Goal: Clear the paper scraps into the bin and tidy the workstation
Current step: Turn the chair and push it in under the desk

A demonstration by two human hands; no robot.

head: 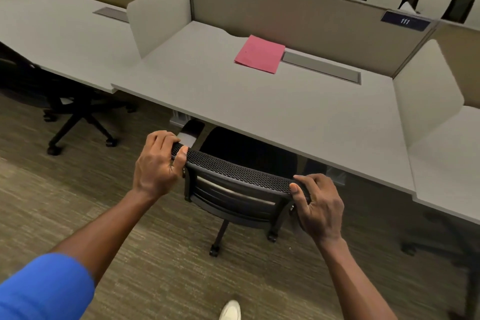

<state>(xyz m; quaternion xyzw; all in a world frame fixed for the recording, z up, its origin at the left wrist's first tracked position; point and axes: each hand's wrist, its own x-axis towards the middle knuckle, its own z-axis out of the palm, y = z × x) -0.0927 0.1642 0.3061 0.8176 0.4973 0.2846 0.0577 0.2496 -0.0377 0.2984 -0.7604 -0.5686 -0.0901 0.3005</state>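
The desk (pixel 259 117) fills the far half of my view, a pale grey top fenced by a tall back partition (pixel 298 15) and low side dividers, with a label reading 111 (pixel 405 21) at the far right. I see no loose scraps on it and no bin anywhere in frame, so I judge the clearing part is done or lies out of view.

Next in size is the office chair (pixel 241 182), near and centre, its seat partly under the desk's front edge and its castors on the carpet (pixel 78 202). This is the step in hand, as I read it: tidying by seating the chair at the desk.

On the far centre of the desk lies a pink sheet (pixel 259 54), flat, its right edge just beside the cable slot (pixel 322 67).

My left hand (pixel 155 161) wraps the left end of the mesh backrest top, fingers curled over and thumb pressed on the near face. My right hand (pixel 318 205) grips the right end the same way, closed around the rim.

The next move calls for an even push from both hands, straight toward the desk, so the chair rolls in square without the armrest (pixel 192 131) catching the desk edge. Whether the pink sheet counts as scrap I cannot tell.
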